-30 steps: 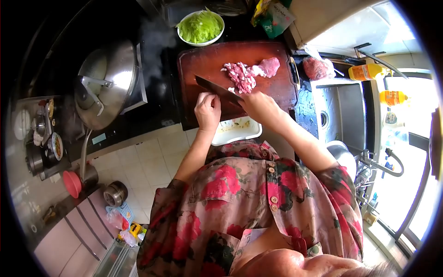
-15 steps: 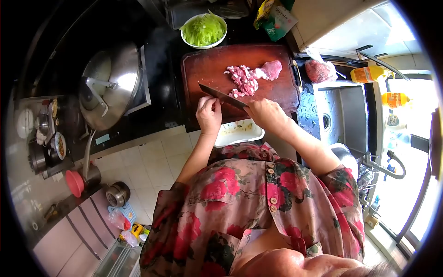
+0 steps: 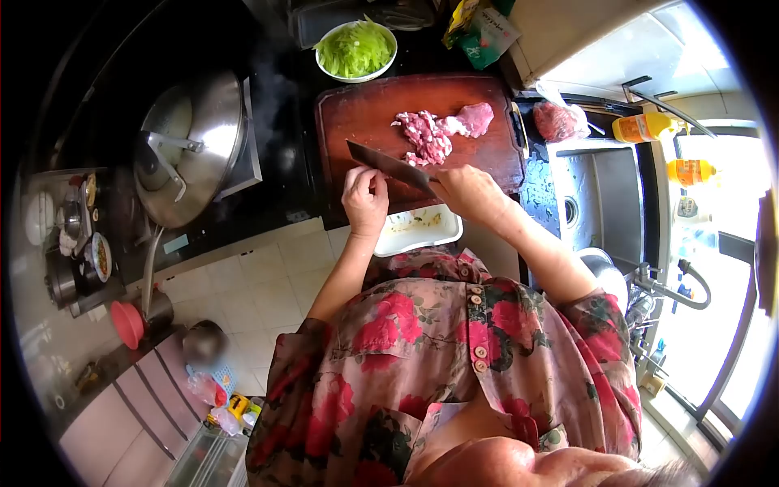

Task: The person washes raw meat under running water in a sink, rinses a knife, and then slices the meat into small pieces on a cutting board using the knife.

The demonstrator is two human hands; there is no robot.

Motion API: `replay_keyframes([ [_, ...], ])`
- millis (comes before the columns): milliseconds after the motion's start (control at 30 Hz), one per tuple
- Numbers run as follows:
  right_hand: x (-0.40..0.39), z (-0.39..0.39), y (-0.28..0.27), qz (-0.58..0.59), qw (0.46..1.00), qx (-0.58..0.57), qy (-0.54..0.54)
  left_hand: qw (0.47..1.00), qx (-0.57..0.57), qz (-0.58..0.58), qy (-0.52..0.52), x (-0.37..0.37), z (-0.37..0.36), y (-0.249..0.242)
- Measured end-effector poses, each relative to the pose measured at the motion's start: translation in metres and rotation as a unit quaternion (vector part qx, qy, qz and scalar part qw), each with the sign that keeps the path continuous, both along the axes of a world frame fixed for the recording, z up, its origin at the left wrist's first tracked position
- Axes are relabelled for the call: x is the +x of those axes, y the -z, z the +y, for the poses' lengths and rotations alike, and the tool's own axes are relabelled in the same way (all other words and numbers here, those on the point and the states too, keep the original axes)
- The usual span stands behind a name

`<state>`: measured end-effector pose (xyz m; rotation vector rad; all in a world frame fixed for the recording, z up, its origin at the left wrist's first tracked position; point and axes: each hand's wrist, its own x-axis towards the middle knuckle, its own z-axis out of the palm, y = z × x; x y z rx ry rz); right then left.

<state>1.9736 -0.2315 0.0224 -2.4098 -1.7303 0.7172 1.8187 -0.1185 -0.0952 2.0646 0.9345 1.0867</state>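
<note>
In the head view my right hand (image 3: 471, 191) is wrapped round the handle of a kitchen knife (image 3: 389, 167). Its broad dark blade points left over the near part of the wooden cutting board (image 3: 349, 109). My left hand (image 3: 364, 197) is at the board's near edge, thumb and fingers pinched together right beside the blade. Whatever those fingertips hold, if anything, is too small to make out. Beyond the blade lies a heap of chopped raw meat (image 3: 426, 138), with a larger uncut piece of meat (image 3: 473, 119) touching its right side.
A bowl of sliced green vegetable (image 3: 355, 50) stands behind the board. Left is a lidded wok (image 3: 191, 150) on the stove. A white tray (image 3: 418, 234) sits between me and the board. At right are bagged meat (image 3: 560, 122) and a sink (image 3: 613, 195).
The knife blade has turned slightly, showing more of its flat side. Both hands stay almost in place; the whole view has shifted a little.
</note>
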Motion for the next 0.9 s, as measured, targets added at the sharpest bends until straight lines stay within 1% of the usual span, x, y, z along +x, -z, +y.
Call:
replay_keyframes([
  [33,0.002,-0.003,0.005,0.002,1.000,-0.003,-0.002,1.000,0.010,0.012,0.005,0.000,-0.001,-0.001],
  [100,0.006,-0.006,0.017,0.056,0.997,0.052,0.017,1.000,0.007,0.022,0.009,0.000,0.001,0.003],
  [133,0.007,-0.002,0.014,0.082,0.995,0.056,0.031,0.999,0.011,0.034,0.015,0.000,0.002,0.002],
  [233,0.005,0.016,0.037,0.097,0.994,0.034,0.031,0.998,0.032,0.049,0.032,-0.002,0.003,0.000],
  [267,0.003,0.027,0.055,0.097,0.994,0.029,0.034,0.997,0.050,0.046,0.026,-0.001,0.004,0.003],
  [300,0.000,0.039,0.052,0.043,0.998,0.012,-0.044,0.997,0.069,0.041,0.022,0.001,0.004,0.005],
  [367,-0.009,0.051,0.052,0.027,0.999,0.015,0.023,0.995,0.076,0.062,0.032,0.000,0.006,0.000],
  [400,-0.008,0.047,0.066,0.032,0.998,0.044,0.025,0.995,0.058,0.065,0.044,-0.001,0.007,-0.002],
  [433,-0.008,0.043,0.063,0.035,0.996,0.073,0.026,0.996,0.038,0.066,0.053,0.000,0.009,-0.005],
  [467,0.000,0.031,0.061,0.026,0.994,0.101,-0.024,0.996,0.013,0.072,0.057,0.002,0.011,-0.006],
  [500,0.009,0.021,0.060,0.023,0.994,0.104,-0.014,0.993,0.005,0.092,0.068,0.004,0.014,-0.005],
  [533,0.017,0.012,0.057,0.098,0.989,0.088,0.060,0.992,0.001,0.097,0.083,0.009,0.017,-0.006],
  [567,0.022,0.004,0.055,0.174,0.973,0.070,0.132,0.990,-0.003,0.104,0.097,0.015,0.019,-0.007],
  [600,0.025,-0.004,0.054,0.130,0.973,0.105,0.158,0.988,-0.019,0.090,0.122,0.023,0.019,-0.007],
  [633,0.028,-0.005,0.047,0.105,0.974,0.091,0.181,0.986,-0.035,0.076,0.147,0.033,0.020,-0.008],
  [667,0.030,-0.009,0.040,0.107,0.969,0.110,0.195,0.978,-0.085,0.073,0.177,0.043,0.022,-0.010],
  [700,0.033,-0.014,0.032,0.109,0.964,0.128,0.207,0.977,-0.083,0.071,0.182,0.050,0.024,-0.013],
  [733,0.033,-0.020,0.021,0.106,0.963,0.129,0.211,0.977,-0.098,0.064,0.178,0.057,0.024,-0.032],
  [767,0.032,-0.027,0.008,0.112,0.951,0.165,0.236,0.977,-0.114,0.057,0.173,0.064,0.024,-0.042],
  [800,0.032,-0.034,-0.002,0.117,0.937,0.200,0.260,0.980,-0.072,0.063,0.176,0.071,0.033,-0.033],
  [833,0.033,-0.040,-0.008,0.098,0.934,0.220,0.266,0.978,0.006,0.087,0.188,0.079,0.039,-0.038],
  [900,0.032,-0.048,-0.031,0.126,0.906,0.247,0.321,0.969,0.011,0.082,0.231,0.106,0.041,-0.040],
])
